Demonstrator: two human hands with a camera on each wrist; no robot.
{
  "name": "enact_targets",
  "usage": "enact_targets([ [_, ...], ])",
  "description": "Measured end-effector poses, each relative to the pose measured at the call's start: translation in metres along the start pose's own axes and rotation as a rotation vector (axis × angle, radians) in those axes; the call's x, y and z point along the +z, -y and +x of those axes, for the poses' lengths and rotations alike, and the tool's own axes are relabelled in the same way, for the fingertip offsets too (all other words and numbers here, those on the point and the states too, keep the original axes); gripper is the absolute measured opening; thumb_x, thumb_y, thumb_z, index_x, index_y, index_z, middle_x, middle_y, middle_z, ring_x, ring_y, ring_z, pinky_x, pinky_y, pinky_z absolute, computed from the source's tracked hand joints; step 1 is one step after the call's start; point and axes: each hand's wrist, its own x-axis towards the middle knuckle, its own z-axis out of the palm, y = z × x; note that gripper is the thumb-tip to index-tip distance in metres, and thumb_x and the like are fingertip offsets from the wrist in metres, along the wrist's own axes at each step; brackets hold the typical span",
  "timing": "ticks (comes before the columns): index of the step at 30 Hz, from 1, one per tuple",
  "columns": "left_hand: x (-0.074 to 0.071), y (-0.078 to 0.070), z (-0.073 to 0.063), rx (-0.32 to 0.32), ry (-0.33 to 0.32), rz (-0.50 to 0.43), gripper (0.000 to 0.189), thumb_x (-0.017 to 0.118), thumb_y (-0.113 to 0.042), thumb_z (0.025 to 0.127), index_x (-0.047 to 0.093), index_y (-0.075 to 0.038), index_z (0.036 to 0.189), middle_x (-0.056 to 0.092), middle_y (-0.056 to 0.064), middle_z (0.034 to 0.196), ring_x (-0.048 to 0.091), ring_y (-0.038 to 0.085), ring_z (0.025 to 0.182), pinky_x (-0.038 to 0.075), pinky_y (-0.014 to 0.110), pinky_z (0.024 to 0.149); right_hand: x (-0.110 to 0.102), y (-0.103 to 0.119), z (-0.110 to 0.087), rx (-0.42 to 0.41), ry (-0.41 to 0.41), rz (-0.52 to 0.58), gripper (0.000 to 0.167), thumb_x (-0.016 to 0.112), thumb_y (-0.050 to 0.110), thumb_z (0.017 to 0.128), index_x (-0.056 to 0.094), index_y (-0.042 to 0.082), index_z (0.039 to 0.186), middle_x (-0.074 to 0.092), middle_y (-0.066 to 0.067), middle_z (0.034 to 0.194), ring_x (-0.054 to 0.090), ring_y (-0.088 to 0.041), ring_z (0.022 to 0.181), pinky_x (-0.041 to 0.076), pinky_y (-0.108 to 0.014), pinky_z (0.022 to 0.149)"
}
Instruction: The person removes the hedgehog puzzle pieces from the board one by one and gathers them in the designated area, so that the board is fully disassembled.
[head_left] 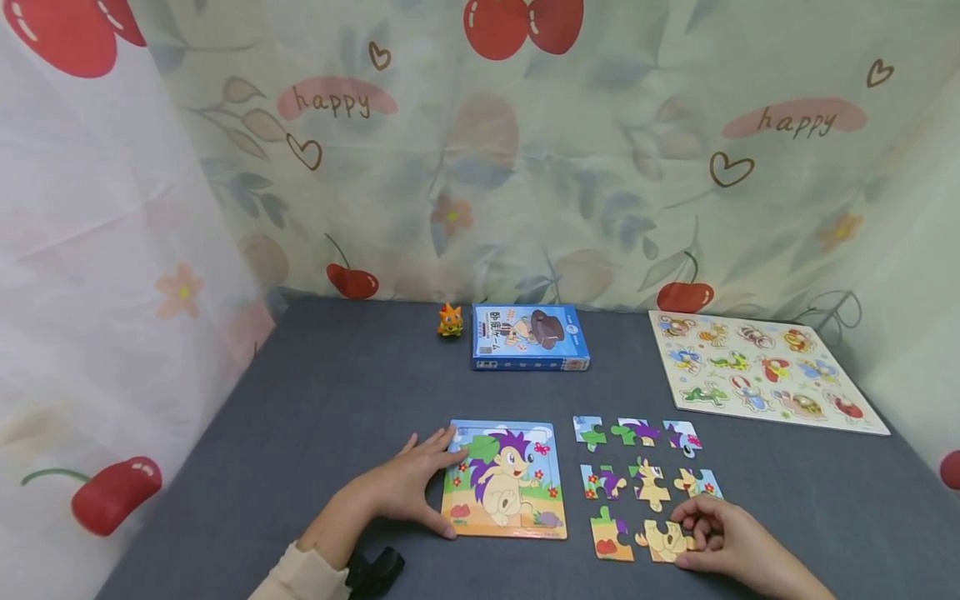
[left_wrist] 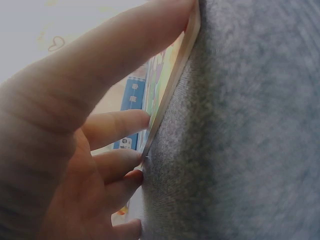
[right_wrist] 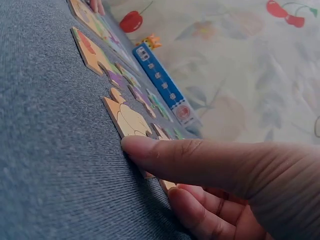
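A square hedgehog puzzle board (head_left: 504, 479) lies flat on the dark table. My left hand (head_left: 408, 483) rests along its left side with the fingers spread, thumb at the lower left corner; in the left wrist view the thumb and fingertips touch the board's edge (left_wrist: 172, 95). My right hand (head_left: 723, 537) pinches a beige-and-orange puzzle piece (head_left: 664, 542) at its right side, thumb at the near edge (right_wrist: 132, 122). Another piece (right_wrist: 167, 186) is partly hidden under the right hand. Beside the board, several loose pieces (head_left: 651, 485) lie in rows.
At the back stand a blue box (head_left: 531, 337) and a small orange figurine (head_left: 450, 320). A white insect puzzle board (head_left: 765, 371) lies at the back right. A black object (head_left: 375, 573) is by the left wrist. Printed cloth (head_left: 480, 167) hangs behind the table.
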Motion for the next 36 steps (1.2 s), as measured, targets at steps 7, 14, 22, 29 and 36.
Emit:
enact_targets([
  [7,-0.0001,-0.0002,-0.0010,0.001,-0.004,0.000,0.099,0.076,-0.060,0.063,0.035,-0.021,0.145,0.010,0.004,0.158,0.005,0.025,0.146,0.000,0.058,0.114,-0.0015,0.0001,0.0020,0.024,0.036,0.005,0.040,0.072,0.018,0.080,0.055,-0.007,0.107,0.052,0.005,0.080,0.048,-0.001,0.063,0.043,-0.022,0.049],
  [14,0.0002,0.0000,-0.0014,0.003,-0.005,0.000,0.099,0.076,-0.059,0.063,0.035,-0.021,0.145,0.010,0.005,0.158,0.005,0.026,0.146,0.000,0.058,0.114,-0.0017,-0.0006,0.0029,-0.012,0.054,0.007,0.037,0.071,0.017,0.081,0.056,-0.006,0.107,0.052,0.006,0.079,0.047,-0.001,0.062,0.042,-0.023,0.048],
  [22,-0.0006,-0.0014,-0.0014,0.009,-0.001,-0.002,0.098,0.076,-0.059,0.064,0.035,-0.020,0.145,0.011,0.006,0.158,0.006,0.026,0.146,0.001,0.058,0.114,-0.0034,-0.0009,0.0007,-0.018,0.046,0.023,0.037,0.071,0.015,0.081,0.055,-0.006,0.107,0.053,0.005,0.081,0.049,0.000,0.063,0.045,-0.022,0.050],
  [29,-0.0021,-0.0035,-0.0030,0.009,0.002,-0.004,0.098,0.076,-0.057,0.065,0.035,-0.020,0.145,0.011,0.007,0.158,0.007,0.027,0.146,0.002,0.059,0.114,-0.0052,0.0054,0.0044,0.038,0.020,0.009,0.044,0.072,0.017,0.081,0.054,-0.005,0.114,0.054,-0.002,0.092,0.049,-0.005,0.062,0.042,-0.024,0.049],
  [36,-0.0018,-0.0024,-0.0029,0.003,0.002,-0.010,0.098,0.076,-0.058,0.065,0.035,-0.020,0.145,0.011,0.007,0.158,0.006,0.026,0.146,0.001,0.058,0.114,-0.0072,0.0058,0.0073,-0.117,0.114,-0.092,0.036,0.076,0.019,0.077,0.057,0.006,0.105,0.049,0.002,0.082,0.047,-0.009,0.061,0.043,-0.020,0.049],
])
